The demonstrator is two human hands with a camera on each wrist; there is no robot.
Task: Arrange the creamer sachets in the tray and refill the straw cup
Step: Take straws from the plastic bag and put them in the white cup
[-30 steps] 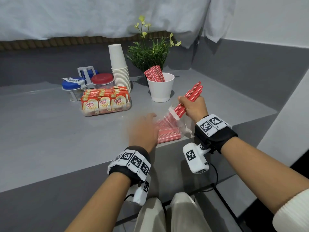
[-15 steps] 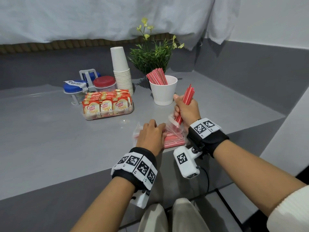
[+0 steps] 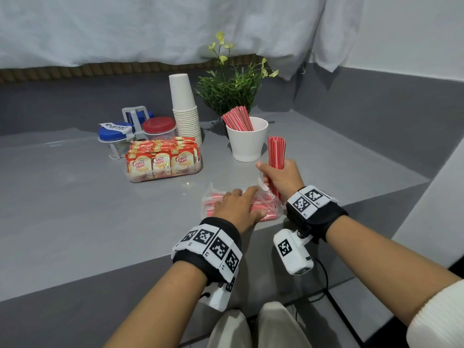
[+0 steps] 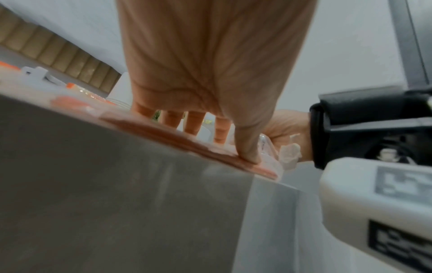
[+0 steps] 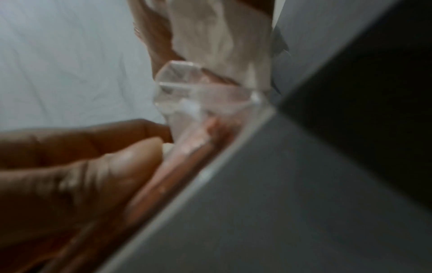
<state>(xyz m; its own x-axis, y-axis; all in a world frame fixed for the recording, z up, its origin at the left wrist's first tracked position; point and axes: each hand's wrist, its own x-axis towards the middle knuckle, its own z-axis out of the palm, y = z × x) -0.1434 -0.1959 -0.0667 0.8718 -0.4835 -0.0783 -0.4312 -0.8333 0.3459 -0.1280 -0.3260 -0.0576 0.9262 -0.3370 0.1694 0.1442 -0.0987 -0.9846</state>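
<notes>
My right hand grips a bundle of red-and-white straws, held upright just in front of the white straw cup, which has several straws leaning in it. My left hand lies flat with straight fingers on the clear plastic straw bag near the counter's front edge; in the left wrist view the left hand presses the bag down. The lower ends of the held straws are still at the bag's mouth. The clear tray of Coffee-mate creamer sachets stands to the left of the cup.
Behind the tray stand a stack of white paper cups, a rack with blue-lidded and red-lidded jars, and a green plant. The grey counter ends in a front edge right under my wrists.
My right hand has swung the straw bundle from a rightward tilt to upright and drawn it further from the bag. My left hand has come down flat on the bag.
</notes>
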